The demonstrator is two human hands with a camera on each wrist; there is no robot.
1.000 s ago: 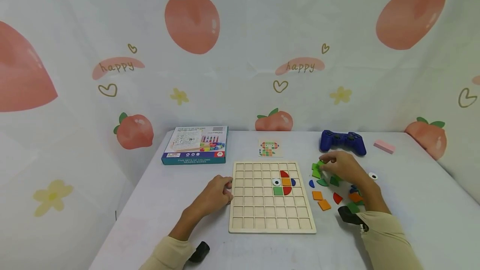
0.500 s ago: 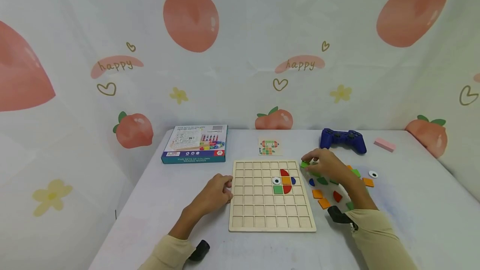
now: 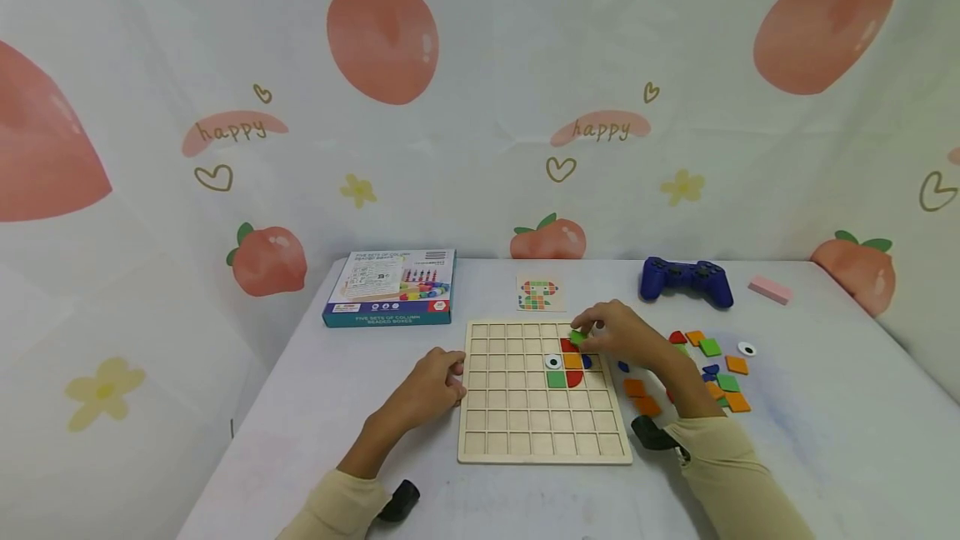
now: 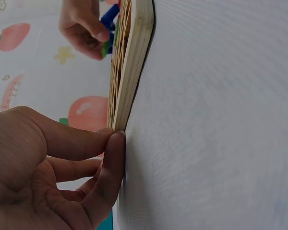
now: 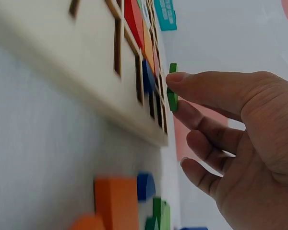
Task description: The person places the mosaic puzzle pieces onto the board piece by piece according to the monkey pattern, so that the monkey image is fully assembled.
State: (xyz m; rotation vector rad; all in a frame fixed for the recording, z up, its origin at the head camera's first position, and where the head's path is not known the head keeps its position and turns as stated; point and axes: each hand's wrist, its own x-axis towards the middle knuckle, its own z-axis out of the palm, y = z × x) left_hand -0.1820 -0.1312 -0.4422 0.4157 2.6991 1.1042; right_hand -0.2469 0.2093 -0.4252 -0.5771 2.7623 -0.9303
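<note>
A wooden grid board (image 3: 517, 423) lies on the table with red, orange, blue and green pieces and an eye tile (image 3: 552, 362) set in cells at its upper right. My left hand (image 3: 429, 390) pinches the board's left edge between thumb and index finger, as the left wrist view (image 4: 62, 167) shows close up. Over the board's upper right, my right hand (image 3: 622, 333) pinches a green tile (image 5: 172, 88) between thumb and fingertip. That tile is held on edge above the cells, near the blue piece (image 5: 148, 76); the right wrist view shows a gap below it.
Loose coloured tiles (image 3: 727, 383) lie right of the board, partly hidden by my right forearm. A pattern card (image 3: 539, 293) lies behind the board. Farther back are a boxed set (image 3: 392, 290), a blue game controller (image 3: 686, 282) and a pink block (image 3: 770, 289).
My right hand has moved left from the loose tiles to above the board, carrying a green tile. The left hand has stayed at the board's edge.
</note>
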